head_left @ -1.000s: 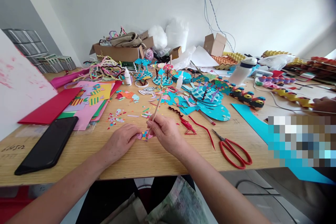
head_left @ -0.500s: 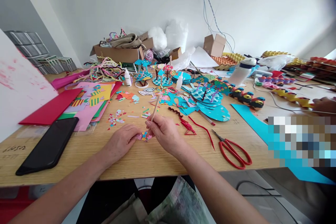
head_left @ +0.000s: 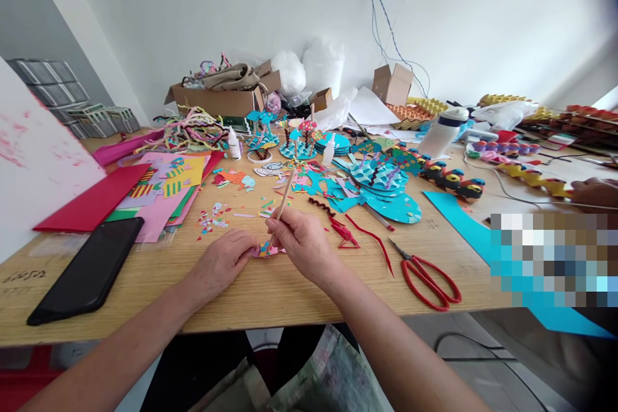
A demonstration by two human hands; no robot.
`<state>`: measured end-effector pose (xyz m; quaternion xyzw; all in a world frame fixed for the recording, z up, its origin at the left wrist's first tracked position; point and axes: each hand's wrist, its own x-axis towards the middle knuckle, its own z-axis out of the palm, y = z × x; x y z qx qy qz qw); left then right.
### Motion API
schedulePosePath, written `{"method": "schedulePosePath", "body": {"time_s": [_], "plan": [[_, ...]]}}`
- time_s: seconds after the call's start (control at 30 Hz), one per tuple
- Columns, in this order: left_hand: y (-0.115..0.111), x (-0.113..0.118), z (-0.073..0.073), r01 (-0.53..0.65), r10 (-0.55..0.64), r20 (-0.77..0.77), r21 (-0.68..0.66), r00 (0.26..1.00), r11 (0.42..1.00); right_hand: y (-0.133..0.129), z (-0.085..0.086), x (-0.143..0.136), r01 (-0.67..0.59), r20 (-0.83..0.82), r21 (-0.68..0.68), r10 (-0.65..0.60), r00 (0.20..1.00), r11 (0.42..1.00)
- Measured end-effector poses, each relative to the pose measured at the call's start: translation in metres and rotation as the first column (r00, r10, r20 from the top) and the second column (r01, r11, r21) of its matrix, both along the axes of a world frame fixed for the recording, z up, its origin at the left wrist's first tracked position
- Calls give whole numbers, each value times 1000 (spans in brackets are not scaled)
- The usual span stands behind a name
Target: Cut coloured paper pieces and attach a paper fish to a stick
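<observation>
While the left hand (head_left: 219,261), fingers drawn close together, steadies a small pink paper cut-out (head_left: 263,249) by its nine-o'clock end near the front of the table (head_left: 236,309), the right hand (head_left: 305,241) pinches a slim wooden stick (head_left: 286,194) between thumb and fingers, tip down at the piece. Coloured bits already dot the cut-out; how much is left bare cannot be told behind the fingers. Loose scraps (head_left: 208,221) lie at its ten o'clock, while blue paper models (head_left: 298,151) toward one o'clock look finished.

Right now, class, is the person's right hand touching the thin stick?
Touching: the head view shows the right hand gripping the thin stick between thumb and fingers, its upper end standing out above them.
</observation>
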<state>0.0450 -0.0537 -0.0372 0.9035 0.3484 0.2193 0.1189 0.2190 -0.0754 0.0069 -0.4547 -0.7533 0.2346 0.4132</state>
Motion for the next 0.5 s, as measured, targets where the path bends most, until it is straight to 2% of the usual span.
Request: {"method": "schedulePosePath", "body": {"time_s": [0.17,0.33,0.5], "plan": [[1,-1,-2,-5,5,-9,9,1000,1000,0,-3,1,7,-16,-37,-7,1000,999],[2,-3,-3,17,-17,-19,31,1000,999,0,-11,7,46,-126,-56,-53,991,997],[1,-2,-2,27,-26,-22,39,999,999,-3,-11,12,56,-205,-78,-71,976,995]]}}
